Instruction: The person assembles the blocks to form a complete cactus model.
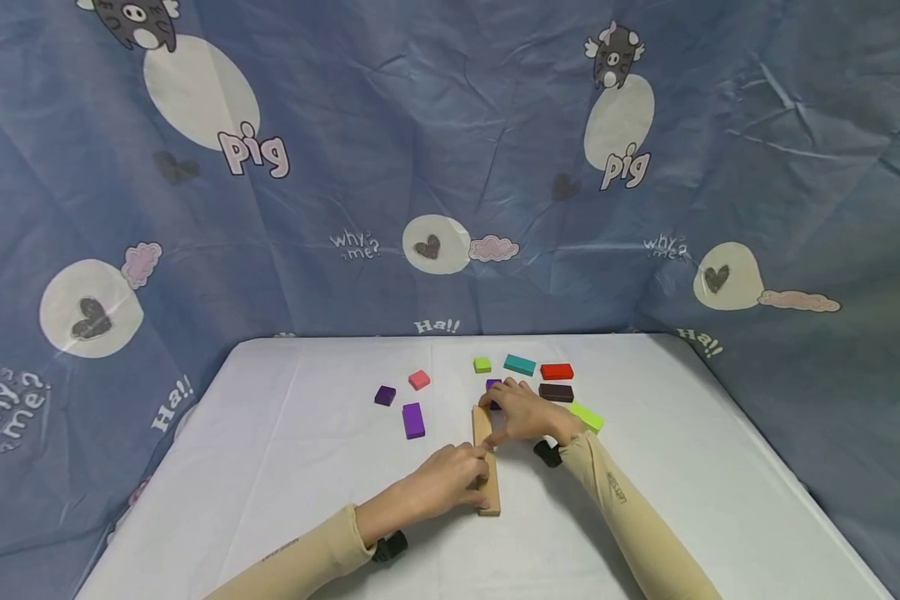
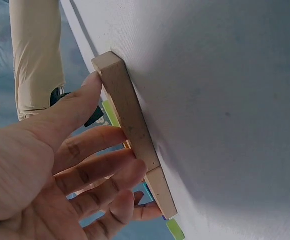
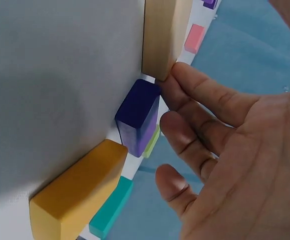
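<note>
Two plain wooden blocks lie end to end on the white table, forming one line. My left hand (image 1: pixel 444 482) grips the near wooden block (image 2: pixel 130 117), thumb at its near end and fingers along its side toward the joint. Over the far wooden block (image 1: pixel 481 425), my right hand (image 1: pixel 527 412) holds it lengthwise, thumb near the joint and fingertips at its far end. Just beyond that end is a dark purple block (image 3: pixel 137 107), partly hidden by the right hand in the head view. Beside it a yellow block (image 3: pixel 80 187) shows in the right wrist view.
Left of the hands lie a violet block (image 1: pixel 413 421), a small dark purple block (image 1: pixel 385 396) and a pink block (image 1: pixel 419 380). Farther back are green (image 1: pixel 482 365), teal (image 1: pixel 520 365), red (image 1: pixel 557 372) and dark brown (image 1: pixel 556 392) blocks. A lime block (image 1: pixel 587 417) lies by the right wrist.
</note>
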Motion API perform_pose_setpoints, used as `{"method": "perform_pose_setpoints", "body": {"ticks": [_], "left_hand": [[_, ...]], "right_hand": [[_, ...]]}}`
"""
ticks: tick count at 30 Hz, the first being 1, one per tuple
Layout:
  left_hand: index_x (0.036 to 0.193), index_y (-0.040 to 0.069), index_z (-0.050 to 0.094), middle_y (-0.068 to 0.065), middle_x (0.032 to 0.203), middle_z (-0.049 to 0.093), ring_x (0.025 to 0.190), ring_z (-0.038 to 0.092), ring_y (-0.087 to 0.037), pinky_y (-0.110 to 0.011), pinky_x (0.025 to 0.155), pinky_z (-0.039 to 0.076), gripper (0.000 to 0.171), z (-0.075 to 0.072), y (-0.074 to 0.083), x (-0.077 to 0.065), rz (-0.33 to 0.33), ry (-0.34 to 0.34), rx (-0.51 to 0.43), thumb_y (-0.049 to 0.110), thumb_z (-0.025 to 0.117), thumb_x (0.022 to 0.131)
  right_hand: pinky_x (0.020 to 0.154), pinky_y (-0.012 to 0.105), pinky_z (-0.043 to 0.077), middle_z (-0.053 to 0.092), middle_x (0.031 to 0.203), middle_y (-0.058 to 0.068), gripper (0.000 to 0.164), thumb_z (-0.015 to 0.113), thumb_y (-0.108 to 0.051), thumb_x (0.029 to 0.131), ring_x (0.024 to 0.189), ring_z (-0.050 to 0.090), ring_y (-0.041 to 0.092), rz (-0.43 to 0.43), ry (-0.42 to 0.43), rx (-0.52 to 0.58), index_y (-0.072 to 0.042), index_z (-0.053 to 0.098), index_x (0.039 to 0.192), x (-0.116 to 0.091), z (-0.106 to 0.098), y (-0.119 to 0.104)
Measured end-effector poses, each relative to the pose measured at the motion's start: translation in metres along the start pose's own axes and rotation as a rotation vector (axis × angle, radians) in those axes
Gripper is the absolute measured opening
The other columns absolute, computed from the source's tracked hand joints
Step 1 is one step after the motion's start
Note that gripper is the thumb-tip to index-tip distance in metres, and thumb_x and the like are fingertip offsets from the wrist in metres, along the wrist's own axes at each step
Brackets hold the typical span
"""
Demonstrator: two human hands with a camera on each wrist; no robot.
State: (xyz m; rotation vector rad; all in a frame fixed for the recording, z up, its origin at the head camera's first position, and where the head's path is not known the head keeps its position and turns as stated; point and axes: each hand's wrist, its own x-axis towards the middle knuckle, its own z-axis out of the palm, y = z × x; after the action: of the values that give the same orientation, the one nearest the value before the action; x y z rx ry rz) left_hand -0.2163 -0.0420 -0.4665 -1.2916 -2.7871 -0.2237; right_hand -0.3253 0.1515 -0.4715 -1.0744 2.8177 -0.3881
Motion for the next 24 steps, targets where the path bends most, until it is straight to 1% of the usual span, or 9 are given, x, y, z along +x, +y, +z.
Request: {"method": "perform_pose_setpoints", "body": {"ticks": [5,9,11,13,16,19,21,23,24], "left_hand": [[0.086,0.017,0.073,0.008,0.089,0.062,0.072,0.048,-0.002,-0.019,0.062,0.041,0.029,0.000,0.000,0.000,0.000,0.005,0.011,0.043,0.077,0.076],[0.088,0.017,0.073,0.008,0.092,0.063,0.075,0.049,-0.002,-0.019,0.063,0.042,0.030,-0.001,-0.001,0.000,-0.003,-0.002,0.001,0.044,0.077,0.076],[0.089,0.017,0.073,0.008,0.095,0.064,0.078,0.052,-0.003,-0.020,0.065,0.043,0.030,-0.001,-0.001,0.000,-0.009,-0.007,-0.008,0.045,0.076,0.076],[0.090,0.017,0.073,0.006,0.103,0.065,0.085,0.055,-0.005,-0.021,0.068,0.045,0.032,-0.001,-0.002,0.000,-0.015,-0.011,-0.019,0.045,0.076,0.076],[0.093,0.018,0.071,0.003,0.115,0.064,0.097,0.058,-0.010,-0.025,0.075,0.047,0.035,0.000,-0.003,0.001,-0.034,-0.009,-0.020,0.048,0.076,0.075],[0.101,0.016,0.068,0.003,0.117,0.061,0.101,0.055,-0.012,-0.027,0.077,0.045,0.046,0.002,-0.004,0.001,-0.071,0.000,-0.009,0.051,0.076,0.072],[0.112,0.015,0.064,0.004,0.118,0.058,0.101,0.053,-0.012,-0.028,0.077,0.043,0.059,0.004,-0.004,0.001,-0.102,0.009,-0.008,0.054,0.077,0.070],[0.124,0.013,0.060,0.003,0.121,0.055,0.103,0.051,-0.012,-0.029,0.079,0.040,0.073,0.005,-0.005,0.001,-0.133,0.014,-0.015,0.056,0.077,0.068],[0.129,0.012,0.057,0.002,0.126,0.054,0.106,0.050,-0.013,-0.030,0.080,0.040,0.079,0.006,-0.006,0.001,-0.144,0.016,-0.019,0.058,0.077,0.067]], "right_hand": [[0.093,0.044,0.037,0.059,0.118,0.000,0.064,0.081,-0.052,0.069,0.110,0.047,0.021,0.005,0.008,-0.004,-0.014,0.064,0.118,0.000,0.000,0.000],[0.091,0.043,0.037,0.060,0.115,0.000,0.065,0.082,-0.052,0.068,0.107,0.047,0.020,0.006,0.010,0.001,-0.014,0.064,0.117,0.000,0.001,-0.001],[0.090,0.043,0.037,0.060,0.114,0.000,0.064,0.083,-0.051,0.067,0.106,0.047,0.020,0.002,0.015,0.009,-0.013,0.064,0.116,0.000,0.000,-0.001],[0.090,0.043,0.037,0.060,0.115,0.001,0.064,0.083,-0.050,0.067,0.106,0.047,0.020,-0.001,0.016,0.018,-0.014,0.064,0.117,0.000,0.000,-0.001],[0.094,0.046,0.037,0.059,0.119,0.002,0.063,0.083,-0.048,0.069,0.109,0.047,0.022,-0.004,0.013,0.040,-0.014,0.063,0.119,-0.001,-0.002,0.000],[0.103,0.051,0.034,0.057,0.124,0.002,0.063,0.081,-0.047,0.072,0.117,0.046,0.025,0.008,0.013,0.061,-0.014,0.062,0.122,-0.003,-0.006,0.002],[0.106,0.053,0.032,0.057,0.125,0.003,0.062,0.080,-0.044,0.073,0.121,0.046,0.028,0.016,0.028,0.093,-0.012,0.061,0.123,-0.005,-0.010,0.004],[0.106,0.053,0.032,0.058,0.125,0.003,0.060,0.079,-0.039,0.075,0.122,0.046,0.030,0.022,0.049,0.132,-0.010,0.060,0.124,-0.007,-0.015,0.007],[0.104,0.052,0.034,0.058,0.124,0.004,0.058,0.078,-0.036,0.076,0.122,0.046,0.031,0.024,0.060,0.157,-0.008,0.060,0.124,-0.008,-0.018,0.008]]}}
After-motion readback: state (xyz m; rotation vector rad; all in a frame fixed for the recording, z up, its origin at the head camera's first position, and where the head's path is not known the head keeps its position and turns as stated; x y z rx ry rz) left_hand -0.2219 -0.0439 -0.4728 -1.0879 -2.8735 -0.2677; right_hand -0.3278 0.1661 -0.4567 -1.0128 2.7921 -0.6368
